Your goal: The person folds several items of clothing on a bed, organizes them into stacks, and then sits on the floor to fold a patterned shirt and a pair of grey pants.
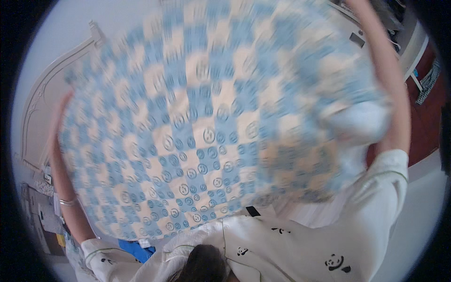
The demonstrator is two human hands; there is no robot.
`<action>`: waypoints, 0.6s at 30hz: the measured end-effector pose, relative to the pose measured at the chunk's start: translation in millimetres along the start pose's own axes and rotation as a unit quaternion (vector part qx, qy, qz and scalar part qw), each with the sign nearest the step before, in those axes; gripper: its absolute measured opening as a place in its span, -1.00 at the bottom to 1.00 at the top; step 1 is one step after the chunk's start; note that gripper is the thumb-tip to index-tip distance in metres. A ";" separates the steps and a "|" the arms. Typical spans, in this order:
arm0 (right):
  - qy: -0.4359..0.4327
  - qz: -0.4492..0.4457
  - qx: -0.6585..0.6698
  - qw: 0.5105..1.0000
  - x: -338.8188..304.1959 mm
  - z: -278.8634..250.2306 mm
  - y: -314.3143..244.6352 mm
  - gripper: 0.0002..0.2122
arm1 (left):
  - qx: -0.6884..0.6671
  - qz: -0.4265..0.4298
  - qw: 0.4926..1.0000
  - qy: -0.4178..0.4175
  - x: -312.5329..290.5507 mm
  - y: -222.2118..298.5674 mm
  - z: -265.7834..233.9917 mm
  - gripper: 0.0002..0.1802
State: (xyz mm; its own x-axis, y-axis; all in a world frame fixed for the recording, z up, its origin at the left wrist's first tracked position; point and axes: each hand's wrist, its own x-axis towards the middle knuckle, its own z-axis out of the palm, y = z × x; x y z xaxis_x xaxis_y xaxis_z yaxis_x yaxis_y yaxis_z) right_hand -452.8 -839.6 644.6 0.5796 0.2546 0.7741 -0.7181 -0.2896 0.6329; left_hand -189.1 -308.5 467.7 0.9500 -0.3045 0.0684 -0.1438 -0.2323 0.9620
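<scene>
A large blue-and-cream checkered bedding cloth [202, 127] printed with round smiling faces is spread in the air between my raised arms. Its upper and right parts are smeared by motion. At its left edge my left hand [65, 101] is blurred and partly behind the fabric, closed on that edge, though single fingers do not show. My right arm reaches up past the cloth's right side, and its hand lies beyond the upper edge of the picture. A white bulging piece of fabric [361, 122] shows at the cloth's right side, blurred.
A cream carved headboard [40, 113] stands at the left. Below it is a cluttered area with a grey unit [40, 225]. A blue item [138, 250] lies under the cloth's lower edge. Reddish flooring [425, 127] and a patterned cloth strip [428, 84] are at the right.
</scene>
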 end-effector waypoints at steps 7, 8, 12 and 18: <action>-0.083 -0.132 0.319 0.935 -92.9 50.9 -296.5 -0.93 | 0.133 -0.036 0.990 0.014 -1.4 -232.8 5.9 -0.69; -0.102 -0.119 0.326 0.932 -99.3 46.9 -327.8 -0.94 | 0.115 -0.074 0.991 0.007 -6.4 -242.6 2.9 -0.70; -0.082 -0.061 0.358 0.928 -102.4 32.5 -392.6 -0.98 | 0.056 -0.096 0.993 0.047 -17.3 -287.4 -26.8 -0.71; -0.070 0.088 0.464 0.879 -120.1 -6.9 -388.9 -0.76 | 0.110 -0.104 0.983 0.105 -26.6 -334.4 -42.2 -0.73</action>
State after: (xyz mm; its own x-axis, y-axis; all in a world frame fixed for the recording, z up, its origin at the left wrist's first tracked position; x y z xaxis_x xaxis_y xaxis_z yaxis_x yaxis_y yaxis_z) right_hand -245.8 -751.2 305.4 0.5797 0.0324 0.8142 -0.2163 -0.9572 0.1921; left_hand -154.6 -183.8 155.4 0.9982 -0.0368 -0.0473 0.0245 -0.4703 0.8822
